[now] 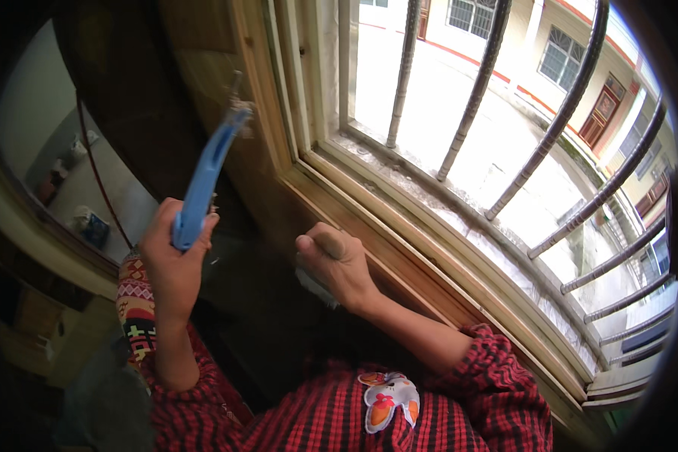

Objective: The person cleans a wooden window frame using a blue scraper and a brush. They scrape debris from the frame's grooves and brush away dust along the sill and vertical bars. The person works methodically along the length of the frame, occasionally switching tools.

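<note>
My left hand (175, 254) is closed around the handle of a blue plastic tool (203, 178), tilted up and away from me. Pale, blurred material clings about its far end, beside the wooden window frame; the kind of tool cannot be told. My right hand (339, 265) is curled near the lower part of the frame, thumb and fingers drawn together. Whitish, fluffy material (315, 287) shows just under it, and whether the fingers grip it is hidden. Red and black checked sleeves cover both upper arms.
A wooden window frame (384, 243) runs diagonally at the right, with metal bars (474, 101) beyond its dusty sill (407, 175). Outside stands a building with doors and windows. A round mirror-like surface (45, 113) is at the left, and a patterned cloth (135, 299) lies beside my left forearm.
</note>
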A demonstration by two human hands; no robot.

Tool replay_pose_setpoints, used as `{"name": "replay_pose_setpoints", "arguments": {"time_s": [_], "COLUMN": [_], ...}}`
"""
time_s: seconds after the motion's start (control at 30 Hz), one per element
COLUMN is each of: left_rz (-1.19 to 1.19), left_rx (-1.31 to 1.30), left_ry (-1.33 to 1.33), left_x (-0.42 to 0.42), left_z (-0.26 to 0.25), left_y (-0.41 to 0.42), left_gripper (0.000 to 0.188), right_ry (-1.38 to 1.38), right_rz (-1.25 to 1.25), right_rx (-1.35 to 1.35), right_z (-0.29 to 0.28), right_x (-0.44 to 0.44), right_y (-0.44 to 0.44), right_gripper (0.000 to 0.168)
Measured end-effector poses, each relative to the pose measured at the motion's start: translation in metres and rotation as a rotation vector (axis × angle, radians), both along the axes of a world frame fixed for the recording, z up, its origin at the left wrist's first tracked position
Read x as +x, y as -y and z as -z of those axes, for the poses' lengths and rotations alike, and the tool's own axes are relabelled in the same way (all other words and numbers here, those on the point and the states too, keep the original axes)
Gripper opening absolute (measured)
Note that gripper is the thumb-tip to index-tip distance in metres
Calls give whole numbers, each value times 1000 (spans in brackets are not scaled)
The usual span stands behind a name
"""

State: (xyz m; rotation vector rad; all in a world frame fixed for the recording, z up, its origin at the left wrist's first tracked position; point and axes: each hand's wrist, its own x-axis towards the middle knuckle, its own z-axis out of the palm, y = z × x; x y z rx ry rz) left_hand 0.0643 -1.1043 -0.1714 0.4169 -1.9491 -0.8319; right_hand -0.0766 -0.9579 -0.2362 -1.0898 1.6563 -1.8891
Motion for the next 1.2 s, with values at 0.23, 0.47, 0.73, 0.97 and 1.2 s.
{"name": "replay_pose_setpoints", "arguments": {"time_s": [0.23,0.47,0.73,0.97,1.2], "left_rz": [44,188,216,168,427], "left_rx": [145,16,-99,-245,-365], "left_ry": [109,-15,4,84,-99], "left_x": [-26,-85,-104,-99,-128], "left_z": [57,12,-6,-36,-35], "left_y": [93,-30,-73,-140,-159], "left_gripper": [23,23,31,30,21], "right_ry": [-810,-231,-195,-190,-283], "right_rz": [158,542,2087,2477,1345], "right_rx": [66,250,343,19,169], "right_z": [-36,-55,-30,-8,-30], "right_x": [5,65,222,220,208], "right_y": [-103,-346,-578,-670,-405], "right_gripper": [25,18,22,20,17]}}
